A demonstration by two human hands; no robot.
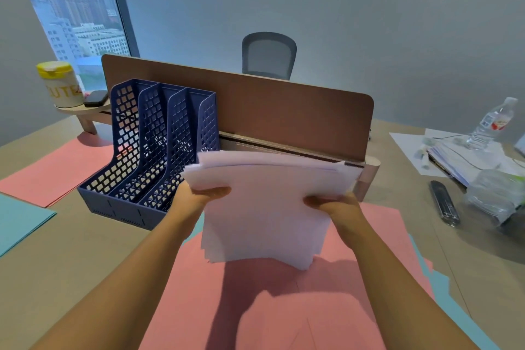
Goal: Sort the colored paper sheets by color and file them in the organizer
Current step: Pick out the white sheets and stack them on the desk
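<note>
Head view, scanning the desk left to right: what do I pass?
Teal sheet → pink sheets → blue organizer → left hand → white stack held upright → right hand → black remote-like object → water bottle.

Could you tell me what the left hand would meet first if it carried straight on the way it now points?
Probably the blue organizer: the left hand, gripping the white sheets, points forward just beside its right end. Depth is unclear, so it might pass to the wooden divider.
</note>
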